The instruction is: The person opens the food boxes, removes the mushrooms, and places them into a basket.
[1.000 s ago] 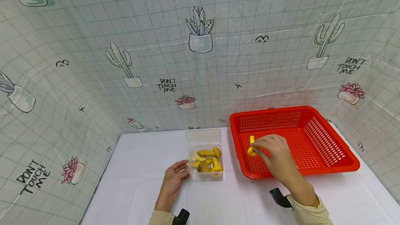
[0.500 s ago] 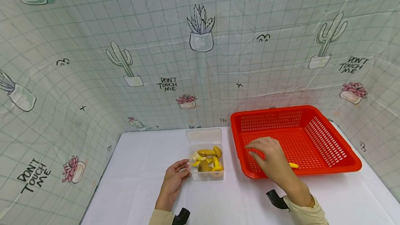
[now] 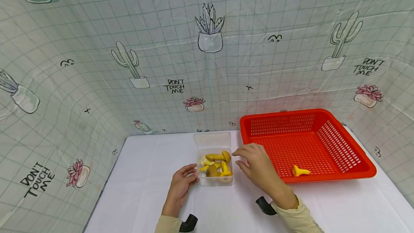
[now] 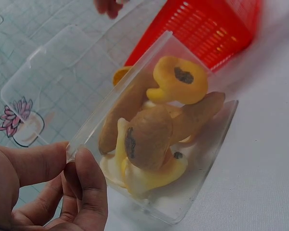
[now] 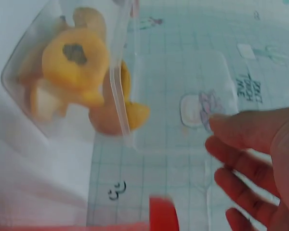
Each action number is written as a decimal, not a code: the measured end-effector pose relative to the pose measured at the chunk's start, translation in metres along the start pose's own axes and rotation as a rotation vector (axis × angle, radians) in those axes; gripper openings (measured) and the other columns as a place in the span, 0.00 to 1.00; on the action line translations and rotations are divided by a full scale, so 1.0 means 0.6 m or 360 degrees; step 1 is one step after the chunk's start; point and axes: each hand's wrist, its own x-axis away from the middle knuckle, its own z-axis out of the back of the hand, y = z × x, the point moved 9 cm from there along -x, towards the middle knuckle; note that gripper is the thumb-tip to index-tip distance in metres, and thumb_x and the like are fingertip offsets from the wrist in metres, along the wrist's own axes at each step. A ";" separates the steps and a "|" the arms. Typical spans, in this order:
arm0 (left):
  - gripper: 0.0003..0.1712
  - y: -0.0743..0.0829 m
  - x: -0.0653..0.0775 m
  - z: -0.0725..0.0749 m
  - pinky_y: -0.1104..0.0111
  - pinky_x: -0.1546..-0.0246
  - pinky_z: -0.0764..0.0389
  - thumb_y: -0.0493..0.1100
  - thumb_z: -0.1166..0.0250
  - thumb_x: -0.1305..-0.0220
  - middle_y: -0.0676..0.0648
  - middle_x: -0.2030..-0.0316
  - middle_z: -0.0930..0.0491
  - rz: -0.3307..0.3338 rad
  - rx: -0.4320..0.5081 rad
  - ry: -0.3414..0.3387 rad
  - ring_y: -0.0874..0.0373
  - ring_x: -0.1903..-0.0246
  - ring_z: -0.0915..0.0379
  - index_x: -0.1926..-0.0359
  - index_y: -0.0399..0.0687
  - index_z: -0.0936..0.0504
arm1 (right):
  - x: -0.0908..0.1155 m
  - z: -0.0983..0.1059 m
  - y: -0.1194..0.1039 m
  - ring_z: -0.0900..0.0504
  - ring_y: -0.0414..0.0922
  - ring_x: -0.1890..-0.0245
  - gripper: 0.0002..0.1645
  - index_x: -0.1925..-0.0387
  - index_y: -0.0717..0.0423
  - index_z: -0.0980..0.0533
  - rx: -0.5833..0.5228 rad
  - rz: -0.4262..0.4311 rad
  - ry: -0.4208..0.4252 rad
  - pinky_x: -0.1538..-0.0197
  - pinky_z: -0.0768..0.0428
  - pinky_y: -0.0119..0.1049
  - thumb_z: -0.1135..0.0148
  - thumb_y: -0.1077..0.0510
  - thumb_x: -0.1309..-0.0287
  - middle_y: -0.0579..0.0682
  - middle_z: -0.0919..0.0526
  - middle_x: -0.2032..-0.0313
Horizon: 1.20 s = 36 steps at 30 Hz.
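Note:
A clear plastic box (image 3: 215,181) with its lid (image 3: 211,140) flipped back stands on the table, holding several yellow and brown toy mushrooms (image 3: 217,157). My left hand (image 3: 182,184) is at its left side; in the left wrist view, thumb and index finger (image 4: 89,178) pinch its rim. Just right of the box is my right hand (image 3: 255,163), fingers apart and holding nothing. The right wrist view has its fingertips over the lid's side of the box. A yellow toy mushroom (image 3: 300,171) lies in the red basket (image 3: 310,143), part of which my right hand hides.
The red basket takes up the right of the white table (image 3: 139,190), close to the box. Behind the table hangs a grid-patterned cloth (image 3: 161,28) printed with cacti, which also covers the sides.
My right hand has let go of a yellow toy mushroom over the basket and moved left to the box. The mushroom near the basket's front has come into full view. My left hand stays put.

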 end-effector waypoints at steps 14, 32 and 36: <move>0.24 -0.002 0.001 0.000 0.74 0.61 0.15 0.25 0.38 0.28 0.47 0.57 0.23 0.0015 -0.0017 -0.0006 0.62 0.64 0.24 0.33 0.21 0.29 | -0.026 -0.064 -0.007 0.17 0.55 0.54 0.15 0.60 0.57 0.11 0.0131 -0.0207 -0.0020 0.43 0.22 0.54 0.18 0.68 0.52 0.51 0.12 0.60; 0.24 -0.001 0.001 -0.001 0.74 0.61 0.15 0.25 0.38 0.29 0.48 0.58 0.23 0.0001 0.0009 -0.0029 0.61 0.64 0.24 0.34 0.21 0.28 | -0.033 -0.106 -0.003 0.19 0.53 0.54 0.12 0.62 0.55 0.11 0.0459 -0.0226 -0.0079 0.42 0.22 0.52 0.17 0.63 0.50 0.51 0.12 0.61; 0.24 0.000 0.002 -0.001 0.74 0.61 0.15 0.25 0.38 0.28 0.48 0.58 0.24 -0.0002 0.0011 -0.0030 0.61 0.63 0.24 0.34 0.21 0.29 | -0.032 -0.111 -0.002 0.20 0.54 0.54 0.12 0.62 0.55 0.11 0.0475 -0.0222 -0.0088 0.41 0.23 0.53 0.17 0.63 0.50 0.51 0.12 0.61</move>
